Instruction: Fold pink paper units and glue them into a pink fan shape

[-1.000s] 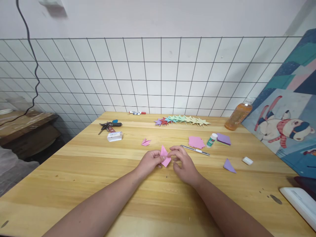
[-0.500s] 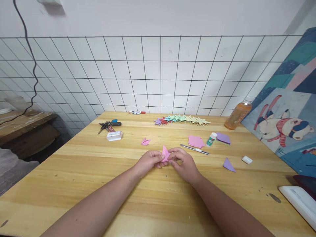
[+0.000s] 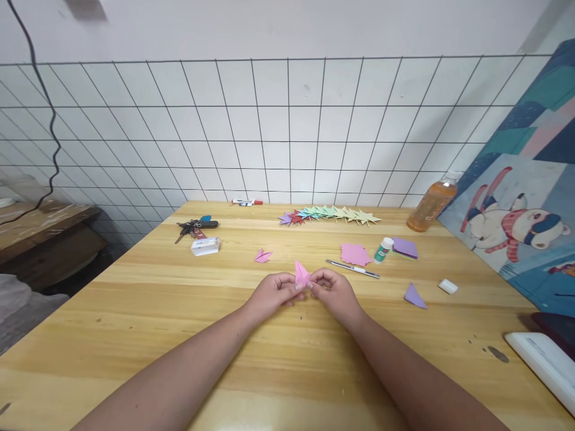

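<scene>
I find 1 pink, pointed, folded-paper piece (image 3: 301,273) midway between left and right edges of the pale wooden bench (image 3: 296,371). Grip: left hand (image 3: 272,295) and right hand (image 3: 335,297) pinch its lower part. Probably light, easily creased; hold the folded base.

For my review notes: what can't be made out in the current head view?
All in the head view:
- Lower part of the folded pink paper: hidden by the fingers of the left hand and right hand.
- Far end of the white object: cut off by the right edge.
- Print on the bottle and small box: too small and blurred to read.
</scene>
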Demonstrator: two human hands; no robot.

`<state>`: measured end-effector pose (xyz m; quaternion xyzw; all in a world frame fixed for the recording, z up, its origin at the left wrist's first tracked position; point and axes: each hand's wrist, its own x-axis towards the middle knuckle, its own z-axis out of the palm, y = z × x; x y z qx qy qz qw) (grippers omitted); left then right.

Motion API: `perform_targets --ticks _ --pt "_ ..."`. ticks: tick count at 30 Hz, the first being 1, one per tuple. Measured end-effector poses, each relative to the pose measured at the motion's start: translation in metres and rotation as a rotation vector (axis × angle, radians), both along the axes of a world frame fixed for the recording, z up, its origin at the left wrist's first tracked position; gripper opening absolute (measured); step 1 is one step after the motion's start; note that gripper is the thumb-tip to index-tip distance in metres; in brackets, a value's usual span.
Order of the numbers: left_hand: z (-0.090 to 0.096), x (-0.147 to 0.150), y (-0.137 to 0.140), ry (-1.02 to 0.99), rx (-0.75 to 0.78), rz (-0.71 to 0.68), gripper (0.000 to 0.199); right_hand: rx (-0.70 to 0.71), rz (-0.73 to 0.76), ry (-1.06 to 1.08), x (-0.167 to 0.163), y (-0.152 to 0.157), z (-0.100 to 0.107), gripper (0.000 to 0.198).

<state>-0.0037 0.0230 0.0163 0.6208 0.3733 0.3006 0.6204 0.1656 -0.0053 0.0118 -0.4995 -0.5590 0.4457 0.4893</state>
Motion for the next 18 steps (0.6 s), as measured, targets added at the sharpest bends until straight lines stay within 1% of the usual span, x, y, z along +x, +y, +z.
perform_targets --ticks 3,6,8,10,11,13,15,18 --pt "-0.0022 0.0014 -0.0003 0.02 0.002 0.011 0.036 0.0 0.007 0.048 -0.0007 0.0007 0.0001 0.019" --pt "-0.0029 0.0028 -0.0009 0.058 0.003 0.053 0.033 -0.022 -0.019 0.131 -0.0021 0.0003 0.0009 0.024" --pt "-0.0026 0.0034 -0.0011 0.069 0.006 0.08 0.032 -0.08 -0.023 0.211 -0.0031 -0.0004 0.0018 0.037" --pt "-0.0026 0.0039 -0.0012 0.064 0.009 0.101 0.031 -0.16 0.014 0.25 -0.0034 -0.0012 0.0022 0.052" --pt "-0.003 0.0042 -0.0012 0.057 0.009 0.105 0.03 -0.193 0.039 0.245 -0.0034 -0.0013 0.0019 0.052" --pt "-0.0043 0.0048 -0.0013 0.046 0.014 0.108 0.03 -0.223 0.08 0.207 -0.003 -0.0011 0.0006 0.04" --pt "-0.0056 0.0055 -0.0017 0.044 0.033 0.111 0.028 -0.214 0.094 0.18 -0.0023 -0.0001 -0.0012 0.029" --pt "-0.0057 0.0064 -0.0027 0.06 0.071 0.119 0.028 -0.196 0.074 0.187 -0.0011 0.0016 -0.0031 0.027"
